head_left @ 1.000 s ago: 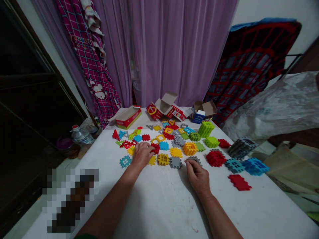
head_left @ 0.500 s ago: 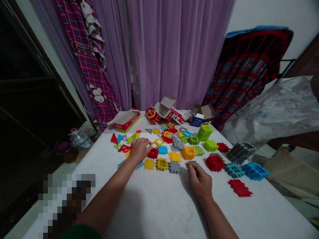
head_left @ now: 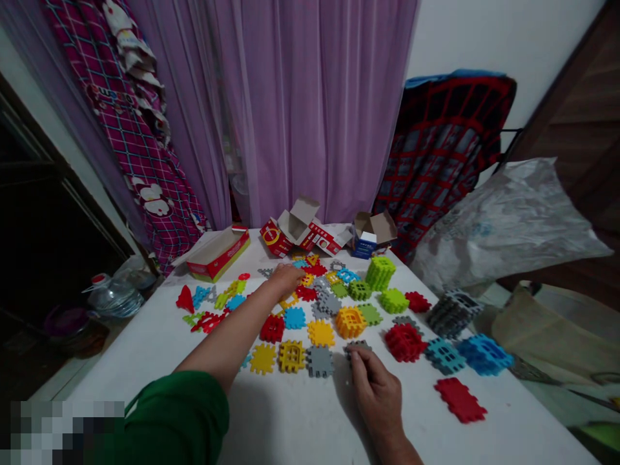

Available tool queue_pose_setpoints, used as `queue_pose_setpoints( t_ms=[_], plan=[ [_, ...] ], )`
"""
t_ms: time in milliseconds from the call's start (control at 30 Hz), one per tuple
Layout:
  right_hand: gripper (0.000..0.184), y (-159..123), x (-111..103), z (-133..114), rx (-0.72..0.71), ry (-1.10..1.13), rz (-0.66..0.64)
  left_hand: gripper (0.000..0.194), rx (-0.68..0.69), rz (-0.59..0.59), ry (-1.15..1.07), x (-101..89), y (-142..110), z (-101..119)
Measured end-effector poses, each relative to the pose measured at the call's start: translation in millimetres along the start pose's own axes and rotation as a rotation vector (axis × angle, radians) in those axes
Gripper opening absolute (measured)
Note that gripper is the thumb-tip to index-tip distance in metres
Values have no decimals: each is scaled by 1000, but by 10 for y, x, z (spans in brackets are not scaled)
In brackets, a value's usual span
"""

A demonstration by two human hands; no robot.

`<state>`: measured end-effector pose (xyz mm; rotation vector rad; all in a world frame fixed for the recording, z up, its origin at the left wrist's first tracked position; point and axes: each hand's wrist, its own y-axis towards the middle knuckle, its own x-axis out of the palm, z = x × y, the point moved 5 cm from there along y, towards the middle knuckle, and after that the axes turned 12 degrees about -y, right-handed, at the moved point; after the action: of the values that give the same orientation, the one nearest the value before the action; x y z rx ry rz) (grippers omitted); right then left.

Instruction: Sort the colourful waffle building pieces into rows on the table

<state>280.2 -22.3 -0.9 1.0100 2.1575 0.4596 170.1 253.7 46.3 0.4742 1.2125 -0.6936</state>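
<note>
My left hand [head_left: 287,279] is stretched far over the spread of plastic building pieces, by a yellow window piece [head_left: 308,279] and red pieces. Its fingertips are mostly hidden, so whether it grips anything is unclear. My right hand [head_left: 375,387] rests near the front of the pieces. Thumb and fingers pinch a dark grey notched building piece [head_left: 357,349]. Left of it lie a flat grey piece [head_left: 320,361], a yellow window piece [head_left: 291,356] and a yellow square [head_left: 263,358]. An orange-yellow stack [head_left: 351,321] stands just beyond my right hand.
On the right are red [head_left: 405,342], teal [head_left: 445,356], blue [head_left: 485,354], dark grey [head_left: 454,314] and tall lime [head_left: 380,273] stacks. A flat red piece [head_left: 460,400] lies nearer. Open cardboard boxes [head_left: 217,255] line the white table's [head_left: 281,420] back edge, before purple curtains.
My left hand has reached farther forward, from the red window piece toward the back of the pieces. My right hand keeps its pinch on the grey piece. The view has shifted to the right.
</note>
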Motion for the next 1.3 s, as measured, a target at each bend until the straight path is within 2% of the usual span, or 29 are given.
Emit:
queue_pose_setpoints(
  t_ms=[133, 267, 367, 467, 600, 733, 833, 1067, 1167, 1300],
  plan=[
    [21, -5, -11, 5, 12, -9, -5, 27, 30, -64, -15, 86, 229, -79],
    [21, -14, -12, 28, -9, -21, -21, 30, 38, -101, 1, 146, 306, -161],
    [21, -17, -15, 33, -8, -28, -30, 25, 42, -61, -49, 141, 314, -206],
    [22, -8, -22, 17, 12, -25, -28, 23, 4, 49, -258, 66, 281, -308],
    [21, 5, -23, -17, 34, -1, -26, 27, -167, 166, -703, -12, 51, -609],
    [22, -7, -6, -41, 25, 14, -33, 30, -344, 162, -904, 31, -357, -872],
    [24, -22, 14, -20, 19, 4, -40, 30, -485, 182, -1065, 95, -610, -964],
    [24, -25, 33, 41, -74, -44, -46, 48, -610, 228, -1029, 218, -762, -917],
    [24, -29, 34, 47, -76, -54, -54, 53, -614, 238, -950, 272, -783, -908],
    [24, -41, 37, 37, -79, -57, -61, 52, -583, 195, -795, 272, -819, -936]
  ],
)
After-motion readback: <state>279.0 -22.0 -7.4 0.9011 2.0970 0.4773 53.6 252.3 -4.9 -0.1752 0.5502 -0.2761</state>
